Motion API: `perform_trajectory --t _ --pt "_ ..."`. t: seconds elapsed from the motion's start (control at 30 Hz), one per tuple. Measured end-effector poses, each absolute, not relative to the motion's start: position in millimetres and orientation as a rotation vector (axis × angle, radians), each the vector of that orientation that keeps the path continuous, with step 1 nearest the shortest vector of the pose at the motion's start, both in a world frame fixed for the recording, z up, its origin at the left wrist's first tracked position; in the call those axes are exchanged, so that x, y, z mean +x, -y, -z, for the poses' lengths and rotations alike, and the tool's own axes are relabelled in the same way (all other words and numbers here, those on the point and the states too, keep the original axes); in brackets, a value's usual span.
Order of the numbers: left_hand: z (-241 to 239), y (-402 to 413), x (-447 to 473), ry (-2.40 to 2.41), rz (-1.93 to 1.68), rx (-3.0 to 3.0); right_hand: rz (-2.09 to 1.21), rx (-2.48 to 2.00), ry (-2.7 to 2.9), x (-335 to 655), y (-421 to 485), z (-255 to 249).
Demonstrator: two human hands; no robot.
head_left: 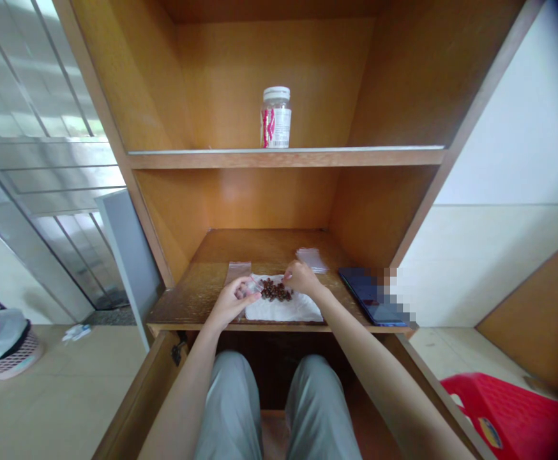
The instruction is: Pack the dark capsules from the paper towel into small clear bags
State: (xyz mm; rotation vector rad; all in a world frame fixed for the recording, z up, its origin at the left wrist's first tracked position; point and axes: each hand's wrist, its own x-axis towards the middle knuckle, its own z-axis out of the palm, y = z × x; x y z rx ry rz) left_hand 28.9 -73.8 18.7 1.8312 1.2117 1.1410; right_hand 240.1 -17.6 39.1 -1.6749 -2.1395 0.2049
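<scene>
A loose pile of small dark brown beads or beans (276, 291) lies on a white cloth or paper towel (283, 312) on the lower shelf board. At the left of the pile, my left hand (231, 303) pinches a small clear plastic bag (255, 285) between thumb and fingers. Over the pile's right side is my right hand (302, 278), its fingers bent together and pointing down at the pieces. What they hold, if anything, is too small to make out.
Clear bags (311, 259) lie behind my right hand, and another plastic bag (237, 271) behind my left. A dark tablet or phone (372, 297) rests at the right. A white-capped jar (276, 118) stands on the upper shelf (355, 158). A red stool (513, 409) is low right.
</scene>
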Motion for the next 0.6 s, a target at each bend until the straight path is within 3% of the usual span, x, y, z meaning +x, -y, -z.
perform_trajectory --t 0.17,0.4,0.6 --pt "-20 74 28 -1.203 -1.136 1.811 -0.569 -1.234 1.972 227 20 -49" --pt "-18 74 30 -1.172 -1.156 1.783 -0.754 -0.919 1.997 203 32 -53" --pt "-17 74 29 -1.201 -1.144 1.785 -0.323 -1.46 2.073 219 34 -53"
